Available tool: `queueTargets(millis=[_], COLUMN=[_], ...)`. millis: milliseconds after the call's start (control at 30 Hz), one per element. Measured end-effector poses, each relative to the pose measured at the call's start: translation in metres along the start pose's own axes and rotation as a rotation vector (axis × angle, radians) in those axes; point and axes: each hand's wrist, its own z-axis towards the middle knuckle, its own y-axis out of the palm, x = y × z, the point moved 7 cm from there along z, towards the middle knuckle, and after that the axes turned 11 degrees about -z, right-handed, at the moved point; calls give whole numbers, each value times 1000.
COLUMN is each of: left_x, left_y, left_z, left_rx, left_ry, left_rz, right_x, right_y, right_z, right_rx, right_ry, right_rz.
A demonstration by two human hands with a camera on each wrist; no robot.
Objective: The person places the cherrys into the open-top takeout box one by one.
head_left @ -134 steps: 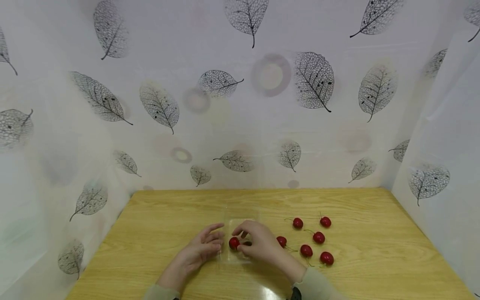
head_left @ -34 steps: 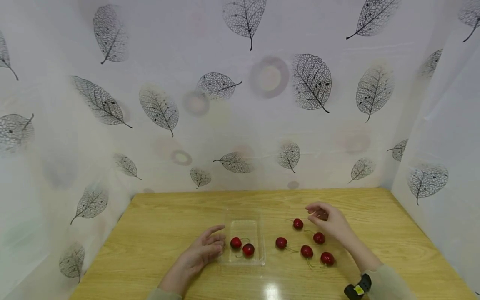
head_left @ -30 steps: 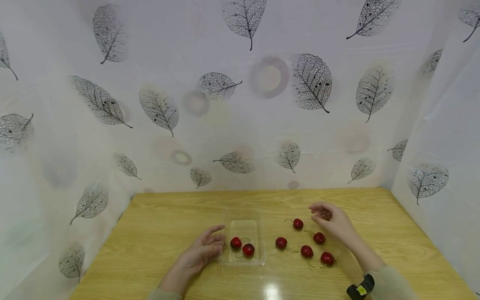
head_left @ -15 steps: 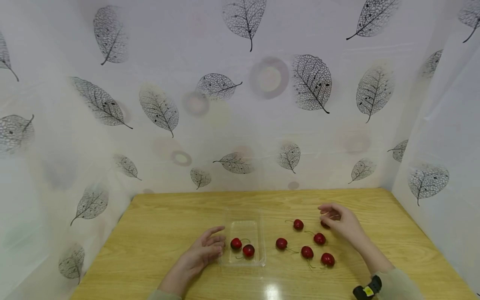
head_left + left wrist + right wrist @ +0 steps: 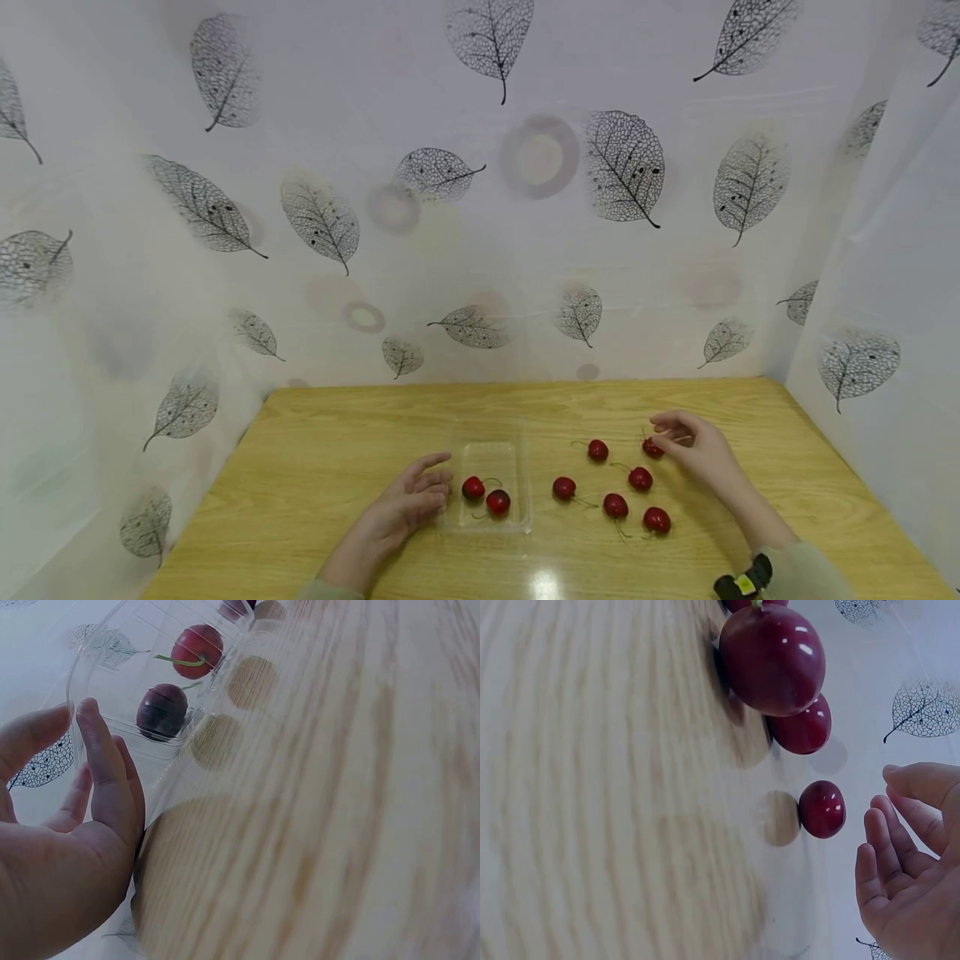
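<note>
My right hand (image 5: pixel 705 454) hovers at the far right cherry (image 5: pixel 652 448), its fingertips overlapping the fruit in the head view. From the right wrist, the loosely bent fingers (image 5: pixel 885 847) show nothing between them. Beside the clear plastic box (image 5: pixel 527 487), my left hand (image 5: pixel 397 507) lies with relaxed fingers, the fingertips right at its left wall. Inside the box are two dark red cherries with green stems, one cherry (image 5: pixel 473 488) left of the other cherry (image 5: pixel 498 502). In the left wrist view, a fingertip overlaps the box wall (image 5: pixel 75 682).
Between the box and my right hand, several more stemmed cherries lie scattered on the wooden table (image 5: pixel 337 433), among them a cherry (image 5: pixel 597 451) at the back and a cherry (image 5: pixel 657 521) at the front. A leaf-patterned sheet (image 5: pixel 465 250) surrounds the table's back and sides.
My right hand has left the box, where two cherries now show, and has moved right to the far right cherry. The left hand has stayed beside the box.
</note>
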Motion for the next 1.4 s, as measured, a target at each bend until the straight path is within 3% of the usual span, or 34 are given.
queueTargets(millis=[533,1400], left_x=[-1,-3], left_y=[-1,-3], left_z=[0,2], left_rx=[-7,-12], left_ry=[3,6], left_rz=[-9,5], right_x=[20,30], right_y=[6,19], right_z=[-2,-3], right_rx=[-34,-100], right_ry=[34,60], right_rz=[-24,2])
